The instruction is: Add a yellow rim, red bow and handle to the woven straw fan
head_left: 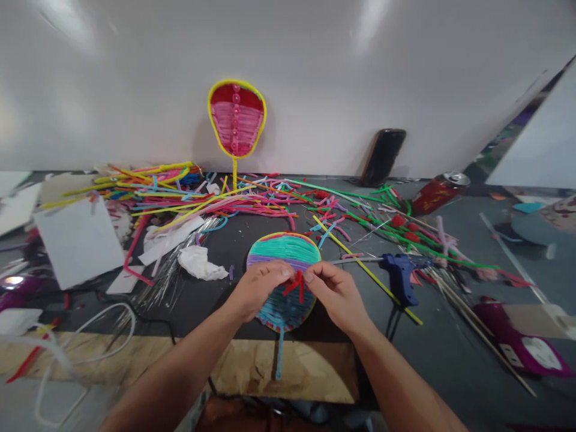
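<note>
My left hand (pixel 263 287) and my right hand (pixel 335 292) meet over a round fan (pixel 288 245) made of pipe cleaners, striped teal, purple and blue inside a yellow rim. Between my fingertips is a small red pipe cleaner bow (pixel 297 287), its loose ends hanging down. Both hands are closed in a pinch on it. The fan lies on the dark table, and its light blue handle (pixel 279 354) points toward me over a wooden board. Whether the bow touches the fan, I cannot tell.
Behind stands a pink and red fan (pixel 236 117) against the white wall. A pile of pipe cleaners (pixel 216 204) spreads across the back. To the right are a blue glue gun (pixel 402 276), a red can (pixel 438 192) and a phone (pixel 383 157). Crumpled tissue (pixel 202 263) lies left.
</note>
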A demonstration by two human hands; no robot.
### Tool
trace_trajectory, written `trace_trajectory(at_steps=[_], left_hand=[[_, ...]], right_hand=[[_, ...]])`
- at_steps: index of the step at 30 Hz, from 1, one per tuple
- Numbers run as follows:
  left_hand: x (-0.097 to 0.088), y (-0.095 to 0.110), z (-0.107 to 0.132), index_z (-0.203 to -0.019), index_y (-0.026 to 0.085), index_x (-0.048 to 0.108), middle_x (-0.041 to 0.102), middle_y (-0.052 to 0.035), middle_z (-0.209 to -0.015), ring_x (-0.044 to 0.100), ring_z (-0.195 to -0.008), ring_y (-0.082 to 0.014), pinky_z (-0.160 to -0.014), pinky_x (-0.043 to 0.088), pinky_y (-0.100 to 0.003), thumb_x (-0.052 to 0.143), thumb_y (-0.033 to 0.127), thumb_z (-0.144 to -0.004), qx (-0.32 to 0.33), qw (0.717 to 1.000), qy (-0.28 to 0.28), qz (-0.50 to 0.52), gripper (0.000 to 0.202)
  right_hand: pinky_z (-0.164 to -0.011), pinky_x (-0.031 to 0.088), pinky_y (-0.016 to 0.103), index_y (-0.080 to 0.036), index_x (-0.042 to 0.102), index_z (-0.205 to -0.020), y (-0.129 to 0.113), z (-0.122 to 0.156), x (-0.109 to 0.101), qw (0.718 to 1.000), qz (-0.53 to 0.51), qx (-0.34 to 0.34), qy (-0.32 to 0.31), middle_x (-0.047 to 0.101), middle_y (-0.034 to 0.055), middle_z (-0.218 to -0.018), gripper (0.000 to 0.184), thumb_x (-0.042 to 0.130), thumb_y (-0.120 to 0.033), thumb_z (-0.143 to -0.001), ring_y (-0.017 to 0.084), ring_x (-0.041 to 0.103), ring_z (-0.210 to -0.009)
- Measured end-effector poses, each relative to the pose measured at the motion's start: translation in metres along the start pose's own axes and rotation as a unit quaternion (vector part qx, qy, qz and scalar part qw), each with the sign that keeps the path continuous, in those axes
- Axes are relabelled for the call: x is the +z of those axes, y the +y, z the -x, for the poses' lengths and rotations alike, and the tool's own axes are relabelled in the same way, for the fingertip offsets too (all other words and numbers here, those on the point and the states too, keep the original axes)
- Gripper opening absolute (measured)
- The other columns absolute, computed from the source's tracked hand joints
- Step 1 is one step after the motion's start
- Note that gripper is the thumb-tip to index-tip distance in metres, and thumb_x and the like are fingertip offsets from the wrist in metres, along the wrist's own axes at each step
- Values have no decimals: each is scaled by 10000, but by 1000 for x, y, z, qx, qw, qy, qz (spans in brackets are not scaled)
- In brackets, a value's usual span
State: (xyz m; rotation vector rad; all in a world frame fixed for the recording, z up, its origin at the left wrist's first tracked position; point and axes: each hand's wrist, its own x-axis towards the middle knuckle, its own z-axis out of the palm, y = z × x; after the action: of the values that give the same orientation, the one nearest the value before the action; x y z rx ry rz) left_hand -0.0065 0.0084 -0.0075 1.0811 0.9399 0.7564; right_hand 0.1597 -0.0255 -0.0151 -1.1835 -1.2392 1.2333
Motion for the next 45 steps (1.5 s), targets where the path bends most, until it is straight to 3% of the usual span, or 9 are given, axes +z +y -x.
trace_trajectory(at_steps=[4, 8, 13, 16, 19, 22, 30, 38, 45], left_hand=[[1, 2, 0, -671, 131, 650, 545, 13, -620, 427, -572, -103, -567, 333, -232, 729, 336, -643, -31, 999, -5, -13, 221], [2, 2, 1, -659, 127, 644, 551, 15, -630, 434, -586, -97, -571, 323, -222, 757, 306, -625, -40, 999, 1, -16, 215], [0, 3, 0, -653, 120, 659, 566, 12, -609, 436, -574, -88, -567, 316, -214, 774, 282, -627, -31, 997, 22, 64, 200], [-1, 4, -1, -632, 115, 653, 566, 17, -575, 434, -548, -77, -557, 316, -204, 791, 264, -612, -35, 991, 36, 120, 205], [1, 5, -1, -619, 114, 648, 583, 15, -584, 463, -564, -77, -574, 342, -199, 807, 252, -602, -33, 987, 34, 151, 211], [3, 5, 0, -635, 115, 655, 602, 14, -603, 481, -573, -75, -586, 357, -193, 814, 255, -612, -44, 986, 24, 162, 213], [2, 2, 0, -655, 108, 666, 617, 0, -632, 498, -597, -84, -604, 371, -202, 803, 291, -645, -52, 988, 2, 143, 230], [4, 5, 1, -642, 115, 657, 603, 11, -624, 499, -603, -88, -612, 374, -208, 807, 256, -635, -35, 985, 17, 166, 205], [4, -2, 1, -667, 123, 651, 580, 19, -638, 471, -616, -92, -630, 363, -224, 774, 277, -682, -11, 992, 33, 123, 198]], right_hand=[[-526, 356, 209, -170, 584, -666, -2, 0, 1, 1000, 8, -17, -10, 481, -39, -582, 227, 600, -344, -811, 91, 407, -543], [-536, 390, 208, -171, 606, -678, -1, 1, 1, 999, 14, -39, -12, 521, -31, -591, 244, 588, -355, -838, 95, 447, -551], [-556, 453, 219, -187, 653, -880, 4, 1, -2, 996, 28, -75, 35, 620, -2, -696, 158, 564, -317, -875, 115, 551, -603], [-644, 504, 244, -208, 653, -945, 5, 1, -2, 978, 105, -178, 36, 674, 25, -816, 112, 604, -187, -845, 133, 614, -706], [-704, 523, 252, -226, 661, -978, 6, 0, -2, 936, 173, -305, -17, 687, 40, -875, 207, 585, -88, -845, 136, 641, -787], [-720, 531, 253, -233, 669, -980, 7, -1, -2, 909, 203, -363, -32, 691, 50, -902, 244, 580, -52, -844, 134, 651, -810], [-695, 534, 260, -233, 679, -968, 8, -1, -5, 901, 209, -379, -41, 701, 49, -873, 248, 565, -48, -847, 136, 658, -788], [-705, 549, 253, -240, 689, -977, 4, -1, -4, 914, 198, -354, -30, 705, 48, -864, 200, 600, -110, -854, 136, 670, -775], [-693, 550, 241, -224, 687, -937, 4, -1, -4, 914, 208, -347, -33, 680, 52, -855, 151, 597, -127, -864, 136, 661, -772]])
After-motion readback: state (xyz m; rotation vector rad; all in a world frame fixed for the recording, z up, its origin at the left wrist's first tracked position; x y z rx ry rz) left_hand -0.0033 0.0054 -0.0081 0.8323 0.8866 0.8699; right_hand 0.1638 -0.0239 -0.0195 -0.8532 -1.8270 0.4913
